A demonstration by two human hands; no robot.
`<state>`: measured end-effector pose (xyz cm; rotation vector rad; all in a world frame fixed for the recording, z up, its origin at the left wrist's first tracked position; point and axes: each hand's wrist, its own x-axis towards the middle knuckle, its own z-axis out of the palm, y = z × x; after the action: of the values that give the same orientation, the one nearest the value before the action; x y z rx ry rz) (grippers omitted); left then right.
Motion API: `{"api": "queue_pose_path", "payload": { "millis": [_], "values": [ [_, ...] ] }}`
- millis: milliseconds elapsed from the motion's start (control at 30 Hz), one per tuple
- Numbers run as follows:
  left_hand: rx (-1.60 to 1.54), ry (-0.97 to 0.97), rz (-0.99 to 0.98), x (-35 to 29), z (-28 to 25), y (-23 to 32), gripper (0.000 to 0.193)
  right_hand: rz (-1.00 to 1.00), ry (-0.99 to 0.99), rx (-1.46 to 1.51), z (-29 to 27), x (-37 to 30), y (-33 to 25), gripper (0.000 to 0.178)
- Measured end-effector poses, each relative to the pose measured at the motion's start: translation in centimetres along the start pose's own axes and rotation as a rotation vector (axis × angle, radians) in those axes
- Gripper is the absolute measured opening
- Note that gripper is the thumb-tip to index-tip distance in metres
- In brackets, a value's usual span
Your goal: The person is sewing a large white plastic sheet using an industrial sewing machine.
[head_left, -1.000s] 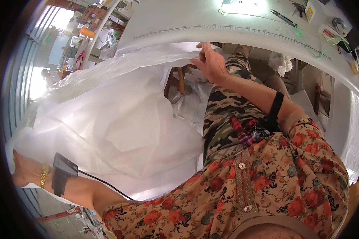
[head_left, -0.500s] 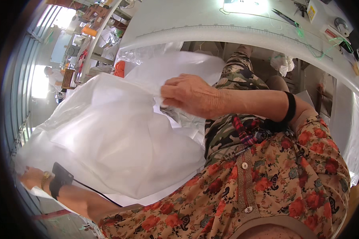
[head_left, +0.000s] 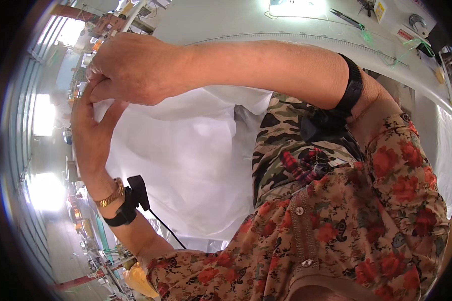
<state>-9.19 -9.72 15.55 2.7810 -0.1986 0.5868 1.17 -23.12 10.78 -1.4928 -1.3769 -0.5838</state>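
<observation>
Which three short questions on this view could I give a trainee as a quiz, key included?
1. True or false: the bare left hand and the bare right hand are close together toward the picture's upper left.
2. Which arm wears the gold-coloured metal band? A) the right, B) the left, C) neither.
3. Fill in: the cloth trousers next to the large, thin, pliable white sheet have a green, brown and black ____ pattern.
Key: 1. True. 2. B. 3. Camouflage.
</observation>
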Motion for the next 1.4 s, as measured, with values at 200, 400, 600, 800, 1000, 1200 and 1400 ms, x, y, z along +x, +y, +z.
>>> {"api": "queue_pose_path", "payload": {
  "millis": [200,400,600,800,1000,1200,1400],
  "values": [
    [-0.144,0.034,-0.333,-0.4,-2.9,-3.9,0.034,0.198,0.082,0.229,-0.5,-4.9,2.4,0.040],
    [0.018,0.257,-0.331,-3.8,-8.9,-8.6,0.028,0.465,-0.182,0.292,-1.2,-17.8,5.6,0.047],
    [-0.070,0.375,-0.473,-6.0,-12.5,-9.1,0.026,0.475,-0.328,0.063,-0.6,-25.4,7.0,0.044],
    [-0.033,0.472,-0.590,-7.4,-13.9,-9.5,0.028,0.430,-0.328,-0.074,-0.3,-28.6,8.9,0.026],
    [0.053,0.412,-0.691,-6.6,-16.8,-16.2,0.043,0.388,-0.363,-0.057,-2.3,-27.2,6.1,0.011],
    [1.034,0.166,-0.176,-1.2,-9.1,-20.4,0.041,0.229,-0.167,0.114,-6.6,-22.0,-1.5,0.012],
    [-0.503,-0.208,0.217,-0.2,7.2,-1.3,0.062,0.535,-0.128,-0.129,-9.6,-18.6,-4.5,0.019]
  ]
}}
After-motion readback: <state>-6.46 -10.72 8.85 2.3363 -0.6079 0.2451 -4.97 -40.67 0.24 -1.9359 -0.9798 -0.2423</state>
